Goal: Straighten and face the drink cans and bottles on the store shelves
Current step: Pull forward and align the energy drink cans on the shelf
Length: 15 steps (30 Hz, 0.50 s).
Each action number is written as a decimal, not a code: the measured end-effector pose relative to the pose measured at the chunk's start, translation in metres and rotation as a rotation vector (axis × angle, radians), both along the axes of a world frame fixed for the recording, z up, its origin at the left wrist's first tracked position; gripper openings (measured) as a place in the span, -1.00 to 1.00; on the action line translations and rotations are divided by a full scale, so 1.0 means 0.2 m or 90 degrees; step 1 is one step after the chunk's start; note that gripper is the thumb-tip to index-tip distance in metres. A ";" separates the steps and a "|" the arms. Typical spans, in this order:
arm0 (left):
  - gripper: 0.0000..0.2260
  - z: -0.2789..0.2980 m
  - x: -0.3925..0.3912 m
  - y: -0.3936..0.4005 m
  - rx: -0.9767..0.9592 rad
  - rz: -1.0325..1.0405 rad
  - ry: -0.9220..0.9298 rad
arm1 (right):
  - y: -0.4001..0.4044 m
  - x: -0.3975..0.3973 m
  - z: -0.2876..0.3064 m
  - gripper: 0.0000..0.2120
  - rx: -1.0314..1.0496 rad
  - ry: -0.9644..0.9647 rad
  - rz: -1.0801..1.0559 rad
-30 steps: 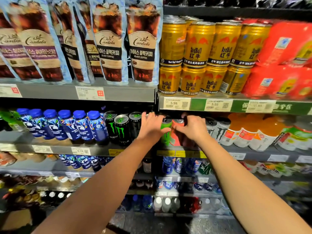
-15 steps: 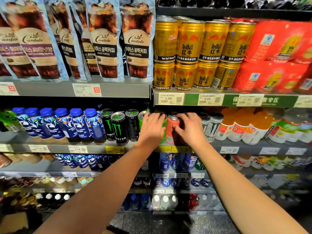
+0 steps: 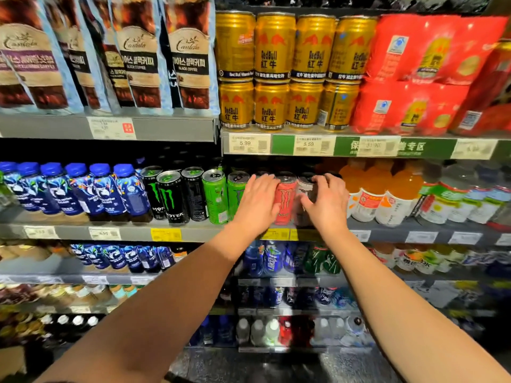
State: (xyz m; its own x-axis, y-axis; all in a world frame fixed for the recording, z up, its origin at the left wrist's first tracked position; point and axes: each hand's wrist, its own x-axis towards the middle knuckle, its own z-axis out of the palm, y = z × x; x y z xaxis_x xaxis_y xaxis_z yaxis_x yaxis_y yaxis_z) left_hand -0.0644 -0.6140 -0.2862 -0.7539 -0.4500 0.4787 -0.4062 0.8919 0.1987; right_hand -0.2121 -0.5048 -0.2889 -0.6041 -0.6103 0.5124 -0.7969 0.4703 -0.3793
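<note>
1. Together, both hands reached forward to the middle shelf. The left hand (image 3: 258, 201) lay with fingers fairly straight against the left side of an upright red can (image 3: 285, 201), covering part of a green can (image 3: 237, 196) just beside it.
2. The right hand (image 3: 326, 201) had its fingers curled over the top and front of a darker can (image 3: 304, 189) touching the red can's right side; whether it truly gripped or only rested there could not be told through the blur.
3. The red can stood between the two hands, its long axis vertical, its logo facing outward. Both hands looked about equally near it, so either could turn it.
4. To the left of the left hand stood another green can (image 3: 217, 196), then black cans (image 3: 172, 197), then blue-capped bottles (image 3: 127, 189), all packed side by side with little gap.
5. To the right of the right hand, orange bottles (image 3: 365, 194) stood close, leaving hardly any sideways room.
6. Below the hands ran the shelf edge (image 3: 193, 233) with price tags, the line to which cans would likely be pulled.
7. Above the hands, the upper shelf (image 3: 282, 146) carrying gold cans (image 3: 273, 45) hung low, so room to lift seemed slight; twisting in place or sliding forward seemed easier.
</note>
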 end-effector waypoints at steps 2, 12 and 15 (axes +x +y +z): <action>-0.39 0.02 -0.07 0.01 0.007 0.021 -0.016 | 0.02 -0.05 0.03 -0.58 0.022 0.034 0.008; -0.41 0.08 -0.21 0.01 -0.031 0.122 -0.111 | 0.06 -0.17 0.00 -0.31 -0.073 -0.115 0.074; -0.43 0.13 -0.21 -0.01 0.020 0.125 -0.115 | 0.08 -0.12 -0.01 -0.29 -0.165 -0.181 0.043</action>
